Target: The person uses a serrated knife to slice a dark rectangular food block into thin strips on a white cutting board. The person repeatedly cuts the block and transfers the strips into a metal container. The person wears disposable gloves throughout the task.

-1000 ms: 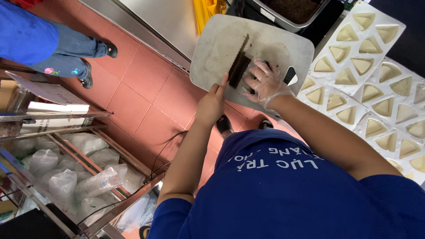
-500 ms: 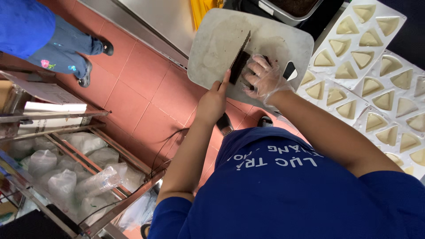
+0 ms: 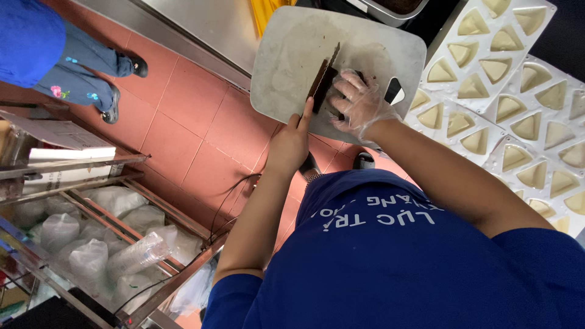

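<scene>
Dark food (image 3: pixel 334 91) lies near the middle of a pale grey cutting board (image 3: pixel 286 55), pinned under the spread fingers of the gloved right hand (image 3: pixel 359 103), while the bare left hand (image 3: pixel 291 140) is clamped on a wavy-edged knife (image 3: pixel 322 78) standing against it. Beside the board's right edge sit white trays of triangular moulds (image 3: pixel 518 91); below its left edge are pink floor tiles (image 3: pixel 183 116) and a metal rack of bagged plastic cups (image 3: pixel 97 244).
</scene>
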